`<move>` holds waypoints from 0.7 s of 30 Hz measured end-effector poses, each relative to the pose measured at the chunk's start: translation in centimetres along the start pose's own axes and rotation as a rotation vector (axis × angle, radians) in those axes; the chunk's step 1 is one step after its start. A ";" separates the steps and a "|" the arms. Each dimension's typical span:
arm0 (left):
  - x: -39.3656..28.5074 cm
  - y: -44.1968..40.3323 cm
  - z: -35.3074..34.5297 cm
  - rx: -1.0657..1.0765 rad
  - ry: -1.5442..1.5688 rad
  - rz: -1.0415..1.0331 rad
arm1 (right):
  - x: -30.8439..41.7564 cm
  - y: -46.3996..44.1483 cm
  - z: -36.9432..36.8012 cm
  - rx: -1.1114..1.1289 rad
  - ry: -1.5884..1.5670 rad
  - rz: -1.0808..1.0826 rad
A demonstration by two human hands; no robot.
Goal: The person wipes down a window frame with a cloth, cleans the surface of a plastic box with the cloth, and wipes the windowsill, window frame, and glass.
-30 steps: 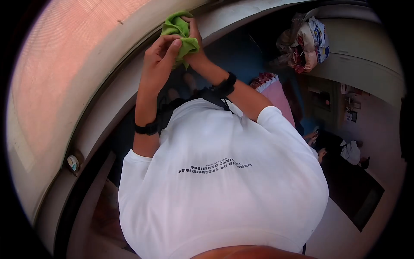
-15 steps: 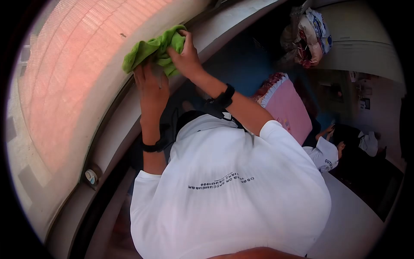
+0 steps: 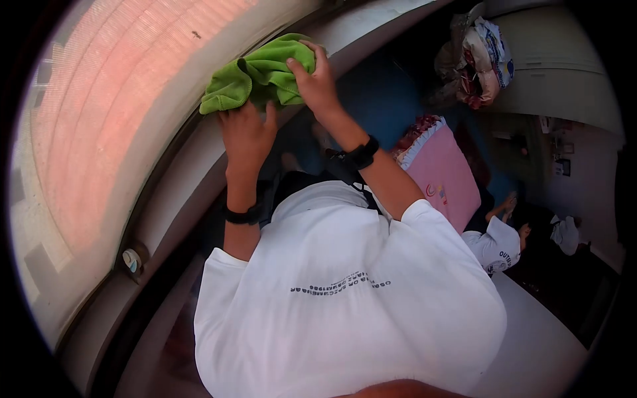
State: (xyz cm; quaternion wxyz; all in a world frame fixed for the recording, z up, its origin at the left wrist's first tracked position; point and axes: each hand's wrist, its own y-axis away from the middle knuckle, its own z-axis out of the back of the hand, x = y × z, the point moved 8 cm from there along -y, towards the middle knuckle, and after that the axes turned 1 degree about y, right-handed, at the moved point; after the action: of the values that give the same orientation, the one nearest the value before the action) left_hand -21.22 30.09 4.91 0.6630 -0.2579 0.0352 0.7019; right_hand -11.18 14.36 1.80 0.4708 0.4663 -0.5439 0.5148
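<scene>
A bunched green cloth point(image 3: 275, 63) lies over the pale ledge beside the window, spread between my two hands. My right hand point(image 3: 317, 83) grips its right end, thumb on top and fingers curled round the far edge. My left hand point(image 3: 247, 136) holds the near left edge. Its fingertips are partly hidden by the cloth, and its thumb stands apart from the fingers. Both wrists wear black bands.
The curved window point(image 3: 126, 119) runs along the left, with a small round object point(image 3: 132, 261) at its frame. A pink cushion-like thing point(image 3: 441, 176) and a plastic-wrapped bundle point(image 3: 483, 63) are at right. Another person in a white shirt point(image 3: 499, 245) sits beyond.
The cloth has opened out wider and shifted slightly right. My right hand has moved right and up with it; my left hand has slid right, its thumb now apart from the fingers.
</scene>
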 end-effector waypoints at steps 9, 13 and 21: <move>5.4 5.6 4.3 -0.089 0.130 0.289 | 1.0 5.8 -10.7 0.908 0.032 -0.042; 1.7 2.7 2.3 -0.110 0.551 0.271 | 2.7 6.0 -7.4 1.183 0.102 -0.063; -11.5 -7.2 -4.4 -0.017 0.635 0.213 | 7.5 -6.6 7.1 1.031 0.406 0.180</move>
State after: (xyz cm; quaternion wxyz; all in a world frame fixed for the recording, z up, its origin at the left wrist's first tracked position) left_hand -13.19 18.71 7.93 0.5396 -0.4641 0.2607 0.6523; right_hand -5.73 6.87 9.88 0.2313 0.4792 -0.1579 0.8318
